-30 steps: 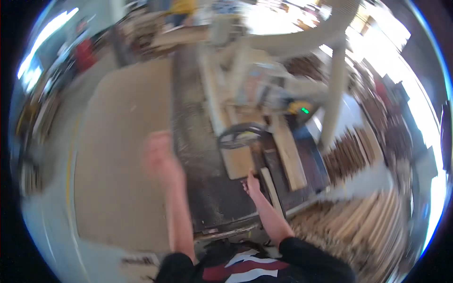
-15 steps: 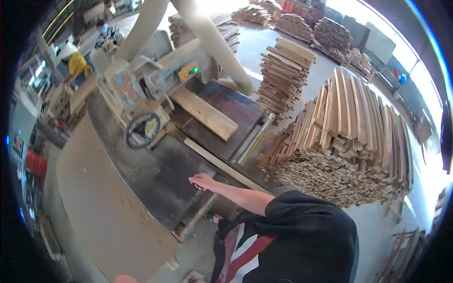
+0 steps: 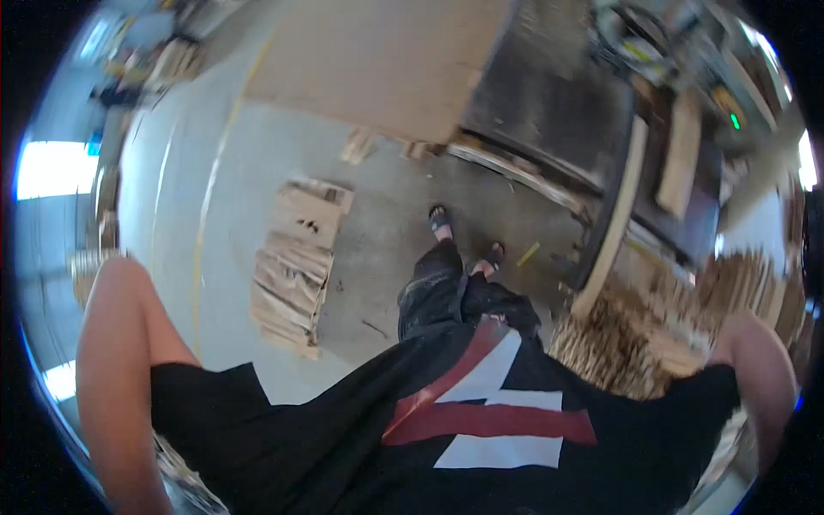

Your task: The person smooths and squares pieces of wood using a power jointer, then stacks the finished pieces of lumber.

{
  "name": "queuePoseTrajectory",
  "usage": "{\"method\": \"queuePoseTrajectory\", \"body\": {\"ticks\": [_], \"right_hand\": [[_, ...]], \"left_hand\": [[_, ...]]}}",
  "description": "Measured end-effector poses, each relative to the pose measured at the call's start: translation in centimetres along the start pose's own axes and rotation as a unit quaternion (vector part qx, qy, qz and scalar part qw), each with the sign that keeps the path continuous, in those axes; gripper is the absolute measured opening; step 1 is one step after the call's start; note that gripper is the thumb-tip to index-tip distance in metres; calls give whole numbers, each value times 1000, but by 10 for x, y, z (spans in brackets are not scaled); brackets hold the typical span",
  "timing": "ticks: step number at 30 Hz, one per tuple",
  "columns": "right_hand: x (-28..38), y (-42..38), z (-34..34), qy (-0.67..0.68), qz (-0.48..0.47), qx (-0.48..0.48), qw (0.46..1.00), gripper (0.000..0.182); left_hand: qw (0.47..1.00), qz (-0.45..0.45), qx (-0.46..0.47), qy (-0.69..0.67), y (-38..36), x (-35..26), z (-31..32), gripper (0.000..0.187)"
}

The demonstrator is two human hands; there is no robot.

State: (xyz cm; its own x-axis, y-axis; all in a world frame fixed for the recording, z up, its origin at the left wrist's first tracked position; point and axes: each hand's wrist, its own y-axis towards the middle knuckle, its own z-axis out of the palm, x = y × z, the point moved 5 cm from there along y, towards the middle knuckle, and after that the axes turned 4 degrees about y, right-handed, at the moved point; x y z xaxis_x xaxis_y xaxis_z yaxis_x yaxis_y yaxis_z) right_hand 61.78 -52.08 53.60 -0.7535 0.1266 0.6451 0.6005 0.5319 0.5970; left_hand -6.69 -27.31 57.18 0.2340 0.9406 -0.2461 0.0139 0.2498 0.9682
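Both my arms are bent and raised at the sides of the head view. The left arm (image 3: 120, 360) runs out of the frame at the bottom left, its elbow up. At the far right the right arm (image 3: 755, 369) bends in the same way, slightly blurred. Neither hand shows; both lie outside the picture, so what they hold or touch is hidden. Ahead to the right is the dark metal table (image 3: 549, 94) of a woodworking machine, with a plank (image 3: 681, 159) on its far part.
A broad brown board (image 3: 369, 60) adjoins the machine table. On the floor ahead lies a pile of wooden slats (image 3: 296, 270). A long pale strip (image 3: 622, 206) runs along the machine, and stacked timber (image 3: 614, 343) stands at my right. Yellow lines mark the floor.
The view has swung down and left, from the machine to my feet and shirt. My right hand, earlier above the machine table, has left the view; both arms are now raised and bent.
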Motion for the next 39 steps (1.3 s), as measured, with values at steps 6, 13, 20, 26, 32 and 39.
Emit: {"method": "queuePoseTrajectory", "body": {"ticks": [6, 13, 20, 26, 32, 39], "right_hand": [[13, 66, 20, -120, -47, -34, 991, 34], [55, 96, 100, -138, -78, -53, 986, 36], [183, 75, 200, -101, -192, -177, 960, 39], [316, -43, 410, 279, -221, -165, 920, 41], [251, -366, 808, 534, 314, 479, 622, 43], [231, -747, 992, 0, 421, 769, 482, 57]], "left_hand": [[989, 42, -55, 134, -3, -113, -90, 15], [956, 93, -69, 268, -15, -214, -171, 11], [912, 172, -43, 370, -28, -284, -249, 7], [876, 182, -75, 441, -65, -289, -327, 4], [740, -296, -455, 399, -303, -128, -519, 1], [304, -771, -397, 394, -724, -30, -536, 45]]}}
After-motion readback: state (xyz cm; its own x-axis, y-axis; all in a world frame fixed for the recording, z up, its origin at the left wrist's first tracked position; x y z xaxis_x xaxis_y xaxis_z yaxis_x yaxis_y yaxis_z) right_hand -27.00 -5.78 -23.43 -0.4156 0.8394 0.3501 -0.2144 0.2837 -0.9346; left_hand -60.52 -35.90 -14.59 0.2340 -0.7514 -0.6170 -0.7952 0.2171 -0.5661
